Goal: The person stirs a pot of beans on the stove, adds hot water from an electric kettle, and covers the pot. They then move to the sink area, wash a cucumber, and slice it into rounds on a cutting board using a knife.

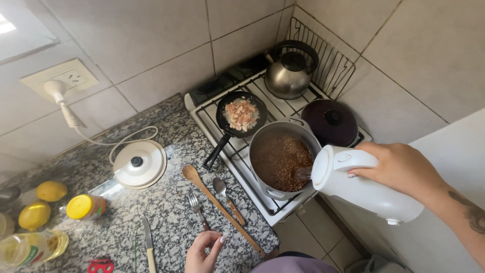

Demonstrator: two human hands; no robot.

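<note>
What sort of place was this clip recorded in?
Most likely a home kitchen: a white gas stove carries a large metal pot of lentils and a steel kettle, beside a speckled granite counter. The right hand tips a white electric kettle.

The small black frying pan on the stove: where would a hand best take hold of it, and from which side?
Probably by the long black handle of the frying pan, coming from the counter side. The handle points down-left, out over the stove's edge toward the granite counter, away from the big pot and kettle. The left hand rests on that side; the right hand holds the white jug.
</note>
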